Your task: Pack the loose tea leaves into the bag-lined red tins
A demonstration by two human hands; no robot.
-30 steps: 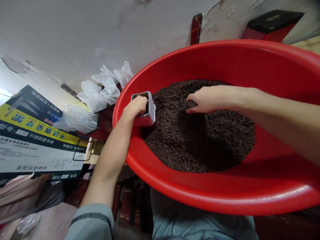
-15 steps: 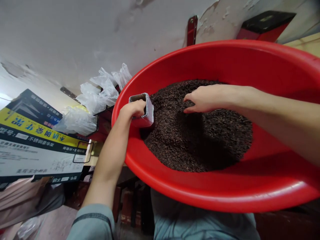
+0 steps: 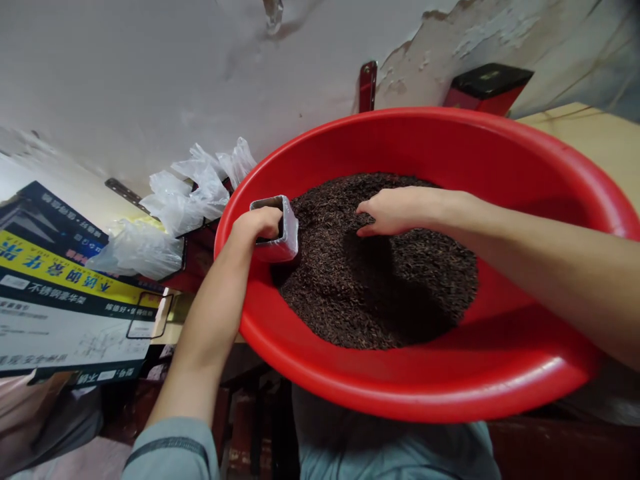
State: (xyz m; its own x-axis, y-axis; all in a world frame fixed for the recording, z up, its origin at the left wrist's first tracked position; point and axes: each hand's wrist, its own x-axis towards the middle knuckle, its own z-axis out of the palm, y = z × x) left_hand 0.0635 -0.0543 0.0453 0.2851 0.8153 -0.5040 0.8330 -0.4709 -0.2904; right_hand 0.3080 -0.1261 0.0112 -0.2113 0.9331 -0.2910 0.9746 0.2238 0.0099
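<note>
A large red basin (image 3: 400, 393) holds a wide heap of dark, thin loose leaves (image 3: 330, 280). At the basin's left inner side is a silvery square container (image 3: 289, 233), its open top facing up and left. My left hand (image 3: 261, 223) grips it, the fingers reaching inside over its rim and partly hidden. Over the upper middle of the heap, my right hand (image 3: 387, 212) hovers with fingers apart and nothing in them, casting a shadow on the leaves.
Left of the basin are clear plastic bags (image 3: 187, 193) and a printed cardboard box (image 3: 65, 300). Behind it, a red box with a black lid (image 3: 493, 83) stands by the peeling wall (image 3: 175, 73). A wooden surface (image 3: 590, 140) shows at right.
The view has shifted, so the basin and wall items sit slightly lower or further left. Both hands keep nearly the same poses and places relative to the basin.
</note>
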